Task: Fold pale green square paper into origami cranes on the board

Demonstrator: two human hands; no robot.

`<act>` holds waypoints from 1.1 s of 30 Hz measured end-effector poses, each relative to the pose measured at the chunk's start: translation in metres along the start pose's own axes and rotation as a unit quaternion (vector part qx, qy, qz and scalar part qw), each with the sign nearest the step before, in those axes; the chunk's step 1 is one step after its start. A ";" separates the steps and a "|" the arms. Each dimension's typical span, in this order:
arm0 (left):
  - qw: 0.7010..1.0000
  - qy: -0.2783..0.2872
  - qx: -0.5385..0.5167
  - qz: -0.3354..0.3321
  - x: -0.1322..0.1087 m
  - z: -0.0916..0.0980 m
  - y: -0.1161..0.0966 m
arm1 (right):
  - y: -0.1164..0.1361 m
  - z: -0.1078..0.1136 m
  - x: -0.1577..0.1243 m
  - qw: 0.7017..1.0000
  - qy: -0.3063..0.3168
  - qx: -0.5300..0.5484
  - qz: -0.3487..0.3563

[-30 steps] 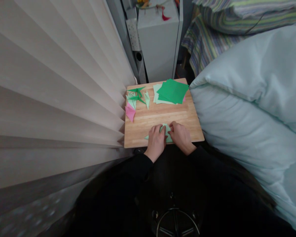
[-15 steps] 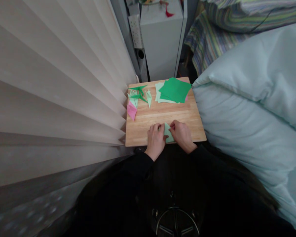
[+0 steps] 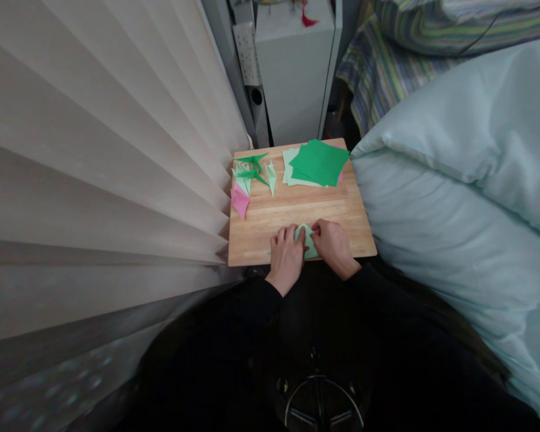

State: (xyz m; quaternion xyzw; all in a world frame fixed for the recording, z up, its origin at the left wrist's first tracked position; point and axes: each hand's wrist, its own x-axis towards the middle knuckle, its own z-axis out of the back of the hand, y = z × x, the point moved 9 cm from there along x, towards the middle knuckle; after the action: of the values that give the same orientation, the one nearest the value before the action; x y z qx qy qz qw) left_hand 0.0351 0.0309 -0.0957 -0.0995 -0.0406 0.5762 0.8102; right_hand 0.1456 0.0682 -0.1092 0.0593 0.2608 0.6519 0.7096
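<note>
A small light green origami paper [image 3: 312, 249], partly folded, lies at the front edge of a wooden board [image 3: 270, 210]. My left hand [image 3: 287, 255] holds it down from the left, index finger stretched over its upper part and thumb near its middle. My right hand [image 3: 334, 245] pinches the paper's right edge between thumb and curled fingers. Both hands cover part of the folds. Toward the board's back left lie green folded cranes [image 3: 252, 168], pale green folded pieces [image 3: 271, 178] and a pink folded piece [image 3: 240, 200].
A fanned stack of green paper sheets [image 3: 320, 163], with pale green and pink ones under it, lies at the back right. A pleated curtain [image 3: 162, 156] borders the left side, pale blue bedding [image 3: 432, 198] the right. A grey-white cabinet [image 3: 294, 84] stands behind the board.
My left hand has shifted slightly right, and its index finger now reaches across the upper part of the paper. The right hand keeps its pinch with hardly any movement.
</note>
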 end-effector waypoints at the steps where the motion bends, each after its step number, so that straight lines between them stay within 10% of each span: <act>1: 1.000 -0.002 0.000 0.000 0.000 0.000 0.000 | 0.001 0.000 0.000 1.000 0.001 0.001 0.003; 27: 0.999 -0.030 0.034 0.000 0.008 0.008 0.012 | -0.011 -0.001 0.007 0.999 0.032 0.004 -0.007; 33: 0.986 0.013 -0.071 -0.151 0.011 -0.003 -0.002 | -0.042 0.026 0.028 0.999 0.005 -0.039 0.019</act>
State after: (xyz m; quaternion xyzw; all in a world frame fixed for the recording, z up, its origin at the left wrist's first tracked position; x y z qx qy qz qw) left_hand 0.0414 0.0401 -0.0982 -0.1572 -0.0852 0.4419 0.8791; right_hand 0.1949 0.0955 -0.1125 0.0332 0.2379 0.6755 0.6972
